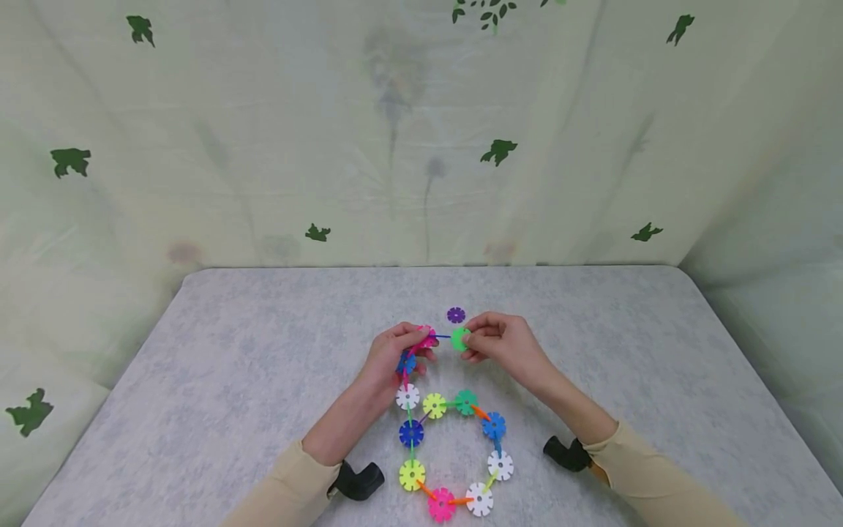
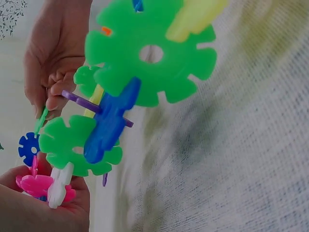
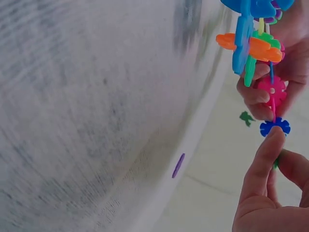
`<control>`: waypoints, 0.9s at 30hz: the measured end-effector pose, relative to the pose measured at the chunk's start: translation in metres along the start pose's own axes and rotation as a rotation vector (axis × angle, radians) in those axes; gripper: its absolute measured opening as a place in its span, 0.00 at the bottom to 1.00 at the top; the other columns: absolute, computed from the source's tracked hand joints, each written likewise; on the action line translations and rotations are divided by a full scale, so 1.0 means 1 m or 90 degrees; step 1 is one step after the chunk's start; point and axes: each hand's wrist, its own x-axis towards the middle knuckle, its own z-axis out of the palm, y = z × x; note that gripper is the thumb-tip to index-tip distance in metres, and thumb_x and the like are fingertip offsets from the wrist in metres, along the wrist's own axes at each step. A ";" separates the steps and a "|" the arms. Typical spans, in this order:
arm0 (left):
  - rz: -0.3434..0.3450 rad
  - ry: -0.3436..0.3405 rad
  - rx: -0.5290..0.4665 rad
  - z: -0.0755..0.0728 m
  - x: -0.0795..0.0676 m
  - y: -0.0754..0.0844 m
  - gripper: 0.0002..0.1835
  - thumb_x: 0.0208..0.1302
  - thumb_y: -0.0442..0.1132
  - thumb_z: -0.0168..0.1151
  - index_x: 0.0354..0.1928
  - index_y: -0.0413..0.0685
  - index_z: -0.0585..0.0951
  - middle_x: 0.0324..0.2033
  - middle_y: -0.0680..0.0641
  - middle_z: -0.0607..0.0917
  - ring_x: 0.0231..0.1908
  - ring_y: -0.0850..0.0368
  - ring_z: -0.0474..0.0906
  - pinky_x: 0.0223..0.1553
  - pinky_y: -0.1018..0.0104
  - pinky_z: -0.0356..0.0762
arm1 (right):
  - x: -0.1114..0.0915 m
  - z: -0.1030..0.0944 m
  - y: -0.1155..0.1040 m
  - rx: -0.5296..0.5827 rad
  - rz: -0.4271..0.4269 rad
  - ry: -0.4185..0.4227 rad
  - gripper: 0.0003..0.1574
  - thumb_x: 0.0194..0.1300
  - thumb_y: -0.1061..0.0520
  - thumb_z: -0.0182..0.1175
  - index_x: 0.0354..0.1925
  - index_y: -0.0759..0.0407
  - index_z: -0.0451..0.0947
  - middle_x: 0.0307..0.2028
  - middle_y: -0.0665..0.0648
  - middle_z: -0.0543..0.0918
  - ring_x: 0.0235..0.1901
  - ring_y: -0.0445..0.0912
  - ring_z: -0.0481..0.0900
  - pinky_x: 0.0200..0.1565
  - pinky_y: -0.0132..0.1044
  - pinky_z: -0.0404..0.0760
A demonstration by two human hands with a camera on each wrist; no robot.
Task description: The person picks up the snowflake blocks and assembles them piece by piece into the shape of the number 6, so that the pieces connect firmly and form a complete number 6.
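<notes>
My left hand [image 1: 388, 355] grips a pink notched snowflake disc [image 1: 426, 337] at the upper end of a chain of linked plastic discs. An edge-on blue disc [image 1: 443, 337] spans between the pink disc and a green disc [image 1: 459, 338]. Thumb and fingers of my right hand [image 1: 510, 344] pinch that green disc. In the right wrist view the blue disc [image 3: 275, 127] sits right at the right thumb tip. Below the left hand, the chain runs through a white disc [image 1: 407, 397] to a dark blue disc [image 1: 411, 433], part of a ring of multicoloured discs.
A loose purple disc [image 1: 456, 315] lies on the grey table [image 1: 263, 329] just beyond the hands. The ring's lower side includes a pink disc [image 1: 441, 505] near the front. A curtain [image 1: 263, 146] with green bird shapes hangs behind the table. Black wrist mounts [image 1: 358, 481] show at both sleeves.
</notes>
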 end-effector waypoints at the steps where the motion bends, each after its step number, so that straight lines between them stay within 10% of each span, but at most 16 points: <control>1: 0.000 0.000 -0.001 0.001 0.000 0.000 0.07 0.67 0.39 0.63 0.34 0.43 0.79 0.31 0.40 0.85 0.24 0.55 0.79 0.22 0.68 0.73 | 0.000 0.000 0.000 -0.001 -0.001 -0.001 0.11 0.67 0.62 0.62 0.45 0.69 0.78 0.32 0.63 0.85 0.36 0.65 0.84 0.43 0.56 0.82; 27: -0.023 -0.105 0.040 0.000 0.004 0.008 0.09 0.69 0.39 0.60 0.31 0.44 0.75 0.29 0.42 0.85 0.30 0.53 0.83 0.27 0.65 0.77 | 0.010 -0.008 -0.003 -0.067 -0.047 -0.048 0.11 0.70 0.60 0.60 0.49 0.65 0.80 0.36 0.63 0.85 0.35 0.63 0.84 0.40 0.51 0.83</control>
